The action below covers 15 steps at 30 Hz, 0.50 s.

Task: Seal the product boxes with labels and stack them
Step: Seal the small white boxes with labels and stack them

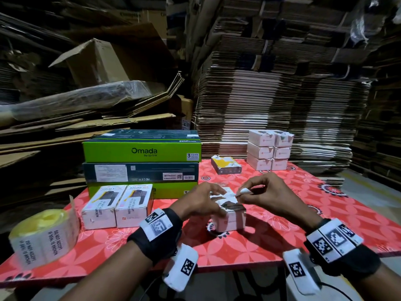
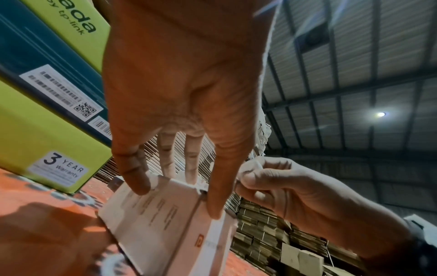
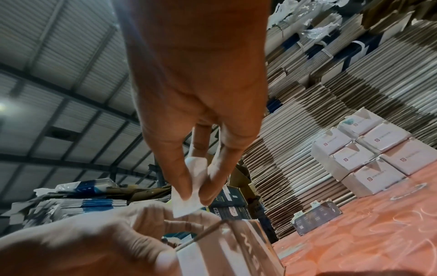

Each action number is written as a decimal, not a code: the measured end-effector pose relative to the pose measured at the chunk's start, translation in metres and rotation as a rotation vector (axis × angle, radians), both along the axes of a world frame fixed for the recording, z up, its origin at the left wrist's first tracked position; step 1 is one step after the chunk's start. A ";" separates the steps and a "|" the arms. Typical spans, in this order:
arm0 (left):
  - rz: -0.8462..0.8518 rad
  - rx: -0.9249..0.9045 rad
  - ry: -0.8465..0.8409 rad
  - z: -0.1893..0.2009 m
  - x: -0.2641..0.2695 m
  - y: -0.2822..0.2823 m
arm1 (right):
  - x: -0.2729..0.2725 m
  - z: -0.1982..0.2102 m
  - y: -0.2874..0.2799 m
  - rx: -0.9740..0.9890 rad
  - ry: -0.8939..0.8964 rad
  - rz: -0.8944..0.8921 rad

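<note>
Head view, Omada boxes (image 1: 142, 151) behind (stacked), label roll (image 1: 43, 235) left, sealed stack (image 1: 270, 149) right.

Tall stacks of flattened brown cardboard sheets (image 1: 271, 88) fill the dim room behind the red flower-patterned tabletop (image 1: 271, 231). Overhead, a grey corrugated metal roof (image 2: 354, 74) carries one small bright lamp (image 2: 380, 114).

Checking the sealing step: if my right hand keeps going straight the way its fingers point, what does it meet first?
Most likely the top of the white product box just below the label the right hand pinches; the exact gap is unclear.
</note>
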<state>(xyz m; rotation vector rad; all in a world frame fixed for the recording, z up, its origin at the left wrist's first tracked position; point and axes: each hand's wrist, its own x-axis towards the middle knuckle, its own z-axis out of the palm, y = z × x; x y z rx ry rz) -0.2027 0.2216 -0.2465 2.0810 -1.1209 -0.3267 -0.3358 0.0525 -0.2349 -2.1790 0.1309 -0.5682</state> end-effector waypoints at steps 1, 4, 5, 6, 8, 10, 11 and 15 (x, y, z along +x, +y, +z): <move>0.008 -0.001 -0.004 0.000 -0.001 0.000 | 0.001 -0.002 -0.001 -0.032 0.004 -0.014; 0.011 -0.025 -0.010 -0.002 -0.001 -0.001 | 0.003 -0.009 -0.001 -0.130 0.025 -0.075; 0.007 -0.035 -0.009 -0.003 -0.002 -0.001 | 0.004 -0.010 -0.001 -0.163 0.025 -0.091; 0.000 -0.048 -0.004 -0.003 -0.002 0.000 | 0.003 -0.012 -0.001 -0.196 0.021 -0.104; -0.013 -0.070 0.005 -0.003 -0.003 0.002 | 0.003 -0.013 0.002 -0.234 0.008 -0.136; -0.019 -0.066 -0.003 -0.002 -0.003 0.004 | 0.004 -0.016 0.005 -0.247 -0.014 -0.171; -0.024 -0.059 -0.006 -0.002 -0.004 0.005 | 0.004 -0.017 0.007 -0.261 -0.028 -0.183; -0.046 -0.046 -0.017 0.000 -0.007 0.009 | 0.006 -0.021 0.009 -0.339 -0.068 -0.165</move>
